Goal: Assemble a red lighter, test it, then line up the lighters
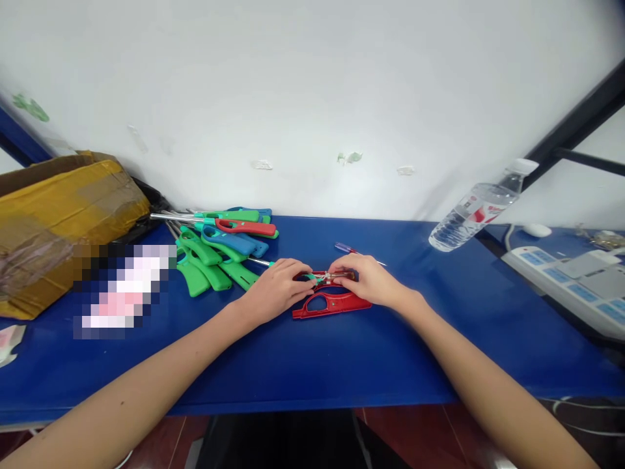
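An opened red long-nosed lighter [333, 276] lies in the middle of the blue table, its inner parts and a bit of teal-green showing. My left hand [274, 290] pinches its front end, near the metal tube. Bent fingers of my right hand [372, 281] grip the handle end, where a brownish inner part shows. Closer to me, just below both hands, a loose red half shell [344, 304] rests on the table with its finger loop to the left. A small screwdriver [346, 247] lies behind my right hand, its shaft partly hidden.
A pile of green, blue and red lighters [239, 242] is at the left back. Further left stands a taped cardboard box [73, 215], beside a pixelated patch. On the right are a water bottle [471, 212] and a power strip [561, 280]. A white wall [312, 98] borders the table.
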{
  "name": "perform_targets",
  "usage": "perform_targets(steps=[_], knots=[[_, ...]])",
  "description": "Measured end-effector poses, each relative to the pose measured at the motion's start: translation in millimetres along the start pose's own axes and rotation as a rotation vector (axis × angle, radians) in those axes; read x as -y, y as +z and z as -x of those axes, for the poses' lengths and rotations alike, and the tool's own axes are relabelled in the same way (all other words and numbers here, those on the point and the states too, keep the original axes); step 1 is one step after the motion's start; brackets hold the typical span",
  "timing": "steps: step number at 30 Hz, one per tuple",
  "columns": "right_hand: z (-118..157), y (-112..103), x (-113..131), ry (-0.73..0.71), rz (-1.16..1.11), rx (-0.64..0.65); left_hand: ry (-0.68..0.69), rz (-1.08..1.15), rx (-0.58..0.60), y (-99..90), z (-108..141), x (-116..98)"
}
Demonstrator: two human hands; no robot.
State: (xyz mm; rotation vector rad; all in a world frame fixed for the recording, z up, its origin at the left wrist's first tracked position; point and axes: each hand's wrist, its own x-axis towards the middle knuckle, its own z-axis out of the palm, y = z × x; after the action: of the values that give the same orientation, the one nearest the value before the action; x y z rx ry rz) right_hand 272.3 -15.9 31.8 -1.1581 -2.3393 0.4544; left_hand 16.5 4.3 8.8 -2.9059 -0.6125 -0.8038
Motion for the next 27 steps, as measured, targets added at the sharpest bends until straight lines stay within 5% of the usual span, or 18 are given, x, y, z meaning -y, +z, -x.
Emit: perform_targets(steps=[13,27], knots=[[-1.7,6.2,-1.4,-0.115,0.18,-0.043,-0.108,0.095,0.027,-1.4,-3.7,-0.8],[-0.8,7.3,-0.3,-0.117,0.07,-0.025,-0.108,0.069,0.056,-1.6,-4.3,-0.5]])
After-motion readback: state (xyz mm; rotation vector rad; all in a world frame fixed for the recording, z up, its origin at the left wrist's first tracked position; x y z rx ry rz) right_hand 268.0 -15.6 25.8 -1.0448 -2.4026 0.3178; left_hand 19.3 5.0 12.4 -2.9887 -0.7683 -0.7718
